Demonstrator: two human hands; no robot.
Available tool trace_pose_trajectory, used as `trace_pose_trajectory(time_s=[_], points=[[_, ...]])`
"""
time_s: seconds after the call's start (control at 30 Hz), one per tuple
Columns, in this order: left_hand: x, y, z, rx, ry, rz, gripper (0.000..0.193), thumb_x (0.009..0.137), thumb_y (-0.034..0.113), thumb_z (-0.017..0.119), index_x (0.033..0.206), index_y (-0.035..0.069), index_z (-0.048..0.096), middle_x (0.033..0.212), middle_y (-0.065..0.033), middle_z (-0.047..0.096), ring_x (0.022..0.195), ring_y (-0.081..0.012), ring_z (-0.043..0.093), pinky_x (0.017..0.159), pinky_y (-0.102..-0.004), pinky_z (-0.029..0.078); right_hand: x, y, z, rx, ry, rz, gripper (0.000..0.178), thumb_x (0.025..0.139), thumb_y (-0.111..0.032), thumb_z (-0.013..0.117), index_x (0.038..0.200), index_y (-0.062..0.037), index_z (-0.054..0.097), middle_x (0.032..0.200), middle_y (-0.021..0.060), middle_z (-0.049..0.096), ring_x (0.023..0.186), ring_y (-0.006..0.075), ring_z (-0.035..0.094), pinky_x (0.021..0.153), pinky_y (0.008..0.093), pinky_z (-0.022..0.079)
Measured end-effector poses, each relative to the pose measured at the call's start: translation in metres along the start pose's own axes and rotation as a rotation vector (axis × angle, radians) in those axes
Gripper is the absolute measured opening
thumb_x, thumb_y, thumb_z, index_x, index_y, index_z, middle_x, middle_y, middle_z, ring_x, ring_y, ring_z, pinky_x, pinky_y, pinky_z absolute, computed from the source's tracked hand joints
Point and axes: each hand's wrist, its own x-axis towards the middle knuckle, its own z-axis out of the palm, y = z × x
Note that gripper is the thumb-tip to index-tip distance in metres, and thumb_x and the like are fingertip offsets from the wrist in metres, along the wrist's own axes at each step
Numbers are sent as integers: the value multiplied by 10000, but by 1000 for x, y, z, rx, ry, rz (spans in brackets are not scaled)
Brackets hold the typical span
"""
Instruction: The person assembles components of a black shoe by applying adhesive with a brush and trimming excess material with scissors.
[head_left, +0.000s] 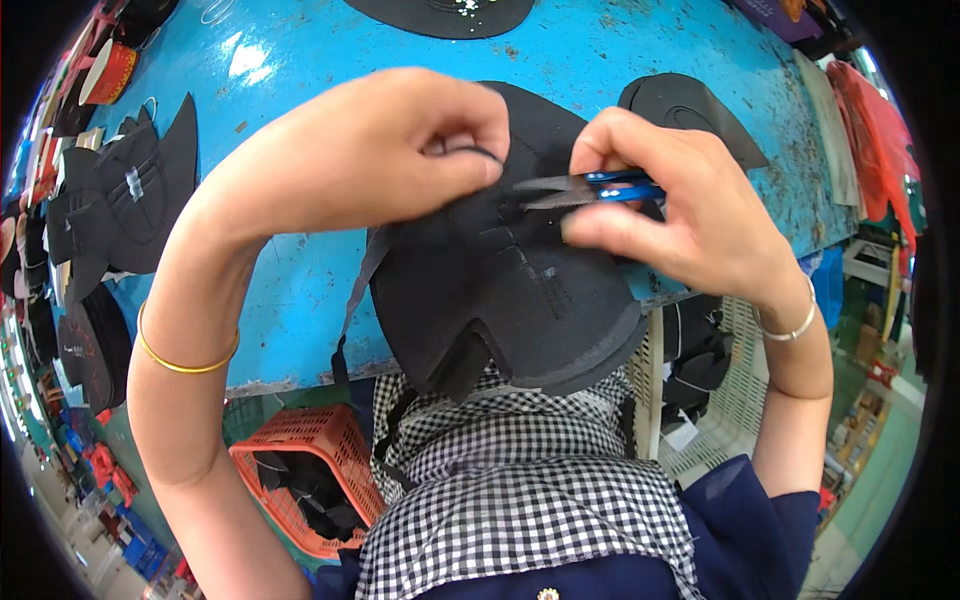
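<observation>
Thread snips (622, 190) with blue handles are gripped in my right hand (690, 190), their two blades apart and pointing left. Closed in a pinch, my left hand (400, 150) holds a thin black strand (472, 151), a little left of the blade tips. Beneath both hands lies a stack of flat black padded pieces (430, 290) with a notch in the near edge and stitched lines across the top. It overhangs the table's front edge toward my lap. The far part of the stack is partly hidden by my hands.
On the blue table (300, 290), more black pieces lie at the left (130, 200), far edge (450, 15) and right (690, 110). An orange basket (345, 450) with black pieces stands below left; a pale crate (735, 400) stands below right. Red plastic (870, 130) lies far right.
</observation>
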Motion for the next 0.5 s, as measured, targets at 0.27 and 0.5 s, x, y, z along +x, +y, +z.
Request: trace_pose_trajectory(time_s=[0.27, 0.5], points=[[-16, 42, -34, -893, 773, -264, 142, 989, 221, 632, 1037, 89, 654, 591, 66, 521, 399, -20, 326, 364, -198, 220, -21, -45, 62, -689, -49, -213, 342, 811, -171, 690, 1093, 4, 606, 1165, 176, 686, 609, 195, 660, 505, 299, 520], [-26, 42, -37, -551, 585, -141, 176, 972, 236, 646, 1035, 72, 661, 646, 52, 566, 484, -17, 434, 451, -185, 290, -3, -18, 50, -144, 210, -179, 133, 811, -62, 647, 900, -37, 551, 817, 129, 681, 542, 255, 650, 469, 334, 496]])
